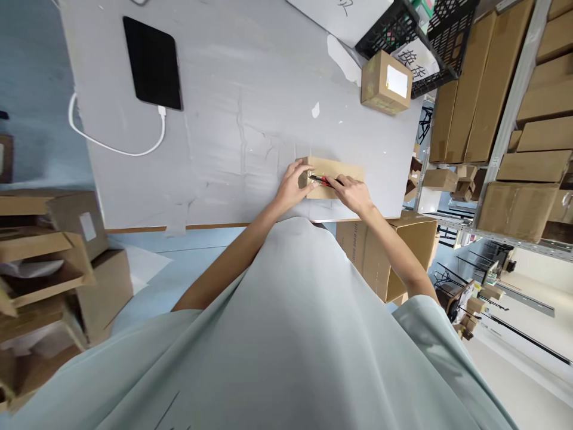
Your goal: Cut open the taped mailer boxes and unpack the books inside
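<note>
A small brown cardboard box (333, 168) lies on the grey table near its front edge, long side running left to right. My left hand (293, 184) grips the box's left end, fingers on the far corner and thumb on the near side. In my right hand (351, 191) is a red and black utility knife (323, 180), the fingers wrapped round its handle. Its tip points left, at the taped left end of the box, close to my left thumb. Whether the blade has cut into the tape is too small to tell.
A black tablet (153, 63) with a white cable (128, 153) lies at the table's far left. Another cardboard box (373, 80) stands at the back right, beside black plastic crates (394, 27). Open cartons (47, 263) are on the left; shelves of boxes (521, 191) rise on the right.
</note>
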Demonstrator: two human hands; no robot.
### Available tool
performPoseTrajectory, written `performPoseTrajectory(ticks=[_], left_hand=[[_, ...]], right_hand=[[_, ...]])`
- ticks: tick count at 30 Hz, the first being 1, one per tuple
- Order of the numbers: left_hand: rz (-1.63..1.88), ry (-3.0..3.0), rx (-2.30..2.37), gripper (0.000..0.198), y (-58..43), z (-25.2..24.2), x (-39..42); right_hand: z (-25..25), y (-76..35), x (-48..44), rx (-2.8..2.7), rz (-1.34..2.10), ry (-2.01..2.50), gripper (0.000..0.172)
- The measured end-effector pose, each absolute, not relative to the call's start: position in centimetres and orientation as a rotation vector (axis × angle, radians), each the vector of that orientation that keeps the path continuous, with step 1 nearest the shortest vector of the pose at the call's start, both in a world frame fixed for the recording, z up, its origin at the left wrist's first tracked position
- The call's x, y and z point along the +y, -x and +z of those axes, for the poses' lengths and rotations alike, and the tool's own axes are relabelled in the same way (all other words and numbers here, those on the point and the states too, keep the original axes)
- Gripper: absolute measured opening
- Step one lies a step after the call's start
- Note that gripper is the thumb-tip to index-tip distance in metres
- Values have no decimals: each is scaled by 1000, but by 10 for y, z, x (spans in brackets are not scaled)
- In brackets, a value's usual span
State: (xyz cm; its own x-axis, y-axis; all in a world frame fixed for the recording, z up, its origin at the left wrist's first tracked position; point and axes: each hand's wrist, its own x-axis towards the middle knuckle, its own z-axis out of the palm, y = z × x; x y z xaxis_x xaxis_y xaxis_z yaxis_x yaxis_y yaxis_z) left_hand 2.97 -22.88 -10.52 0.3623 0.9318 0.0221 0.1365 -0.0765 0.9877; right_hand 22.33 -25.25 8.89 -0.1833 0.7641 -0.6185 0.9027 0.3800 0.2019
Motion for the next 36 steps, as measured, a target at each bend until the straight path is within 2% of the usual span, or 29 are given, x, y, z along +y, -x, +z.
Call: performPoseTrajectory(ticks=[10, 15, 23, 31, 36], left_hand=[[812, -1569, 925, 64, -20, -113, -230], [815, -1513, 923, 69, -20, -117, -231], [827, -1371, 1003, 73, -25, -117, -231], [864, -1356, 1184, 72, -36, -109, -239], [912, -1324, 1280, 67, -40, -111, -244]], right_hand=[[110, -205, -237, 2100, -186, -1220, 63], [106, -196, -227, 2181, -171, -1143, 58], [100, -187, -221, 2238, -192, -1113, 59], [79, -234, -231, 2330, -280, -1154, 56], [71, -304, -240, 2368, -310, -1182, 59]])
